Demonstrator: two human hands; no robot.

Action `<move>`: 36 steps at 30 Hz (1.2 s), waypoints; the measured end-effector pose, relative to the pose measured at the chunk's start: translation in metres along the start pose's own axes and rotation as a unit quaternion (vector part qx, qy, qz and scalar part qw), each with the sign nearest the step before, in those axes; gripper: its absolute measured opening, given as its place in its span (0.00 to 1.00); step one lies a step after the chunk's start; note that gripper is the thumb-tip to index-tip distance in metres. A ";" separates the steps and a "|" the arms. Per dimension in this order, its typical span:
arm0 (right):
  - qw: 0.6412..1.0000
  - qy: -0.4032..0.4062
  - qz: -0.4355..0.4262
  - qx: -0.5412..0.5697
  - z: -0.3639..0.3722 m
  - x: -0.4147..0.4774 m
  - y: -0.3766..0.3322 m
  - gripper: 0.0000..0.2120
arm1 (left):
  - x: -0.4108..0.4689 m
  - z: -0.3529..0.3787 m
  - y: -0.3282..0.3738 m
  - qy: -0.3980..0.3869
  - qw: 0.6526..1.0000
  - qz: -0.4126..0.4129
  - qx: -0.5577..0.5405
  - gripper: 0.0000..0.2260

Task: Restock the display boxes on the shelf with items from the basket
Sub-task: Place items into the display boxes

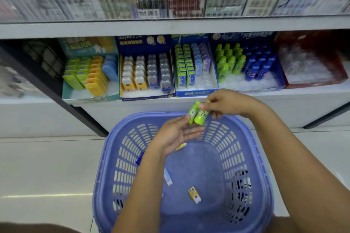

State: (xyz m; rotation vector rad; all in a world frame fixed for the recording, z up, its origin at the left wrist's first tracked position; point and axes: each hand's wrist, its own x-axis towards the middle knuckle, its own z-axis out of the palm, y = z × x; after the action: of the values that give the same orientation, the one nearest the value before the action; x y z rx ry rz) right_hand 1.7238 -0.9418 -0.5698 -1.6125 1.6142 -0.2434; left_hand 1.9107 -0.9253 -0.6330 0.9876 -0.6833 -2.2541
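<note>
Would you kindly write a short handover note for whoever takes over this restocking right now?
Right hand pinches two green bottles over the basket; left hand is open, fingertips touching one.
Bottle box on the shelf is part full, front slots bare.
Done: bottles picked.
Left: seat both bottles, then shelve the basket's few items, such as the yellow-white item.

Your right hand (225, 103) pinching two small green bottle-shaped items (198, 115) above purple slotted plastic basket (262, 157); your left hand (176, 134) lying open just below them. Yellow-and-white packet (194, 195) lying on basket floor.
</note>
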 end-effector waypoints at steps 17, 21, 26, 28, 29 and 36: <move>0.938 0.314 -0.064 0.130 -0.047 -0.023 -0.024 0.11 | -0.022 0.034 0.019 0.158 0.975 0.158 0.018 0.06; 0.916 0.400 -0.027 0.022 -0.075 -0.014 0.007 0.15 | -0.023 0.037 0.019 0.138 0.977 0.159 0.035 0.06; 0.936 0.353 -0.013 0.001 -0.079 0.004 0.025 0.16 | -0.019 0.042 0.015 0.112 0.978 0.167 0.063 0.05; 0.944 0.330 -0.006 -0.014 -0.080 0.008 0.028 0.16 | -0.017 0.043 0.013 0.110 0.976 0.171 0.075 0.05; 0.947 0.320 -0.004 -0.015 -0.082 0.010 0.030 0.16 | -0.015 0.043 0.012 0.111 0.976 0.172 0.076 0.05; 0.954 0.298 0.015 -0.024 -0.082 0.020 0.032 0.17 | -0.006 0.044 0.012 0.093 0.982 0.157 0.055 0.06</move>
State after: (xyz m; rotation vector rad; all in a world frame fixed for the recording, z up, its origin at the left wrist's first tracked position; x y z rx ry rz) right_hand 1.6500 -0.9877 -0.5464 -1.6398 2.1003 -0.7372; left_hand 1.8836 -0.9202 -0.5961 1.0459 -0.8247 -1.8426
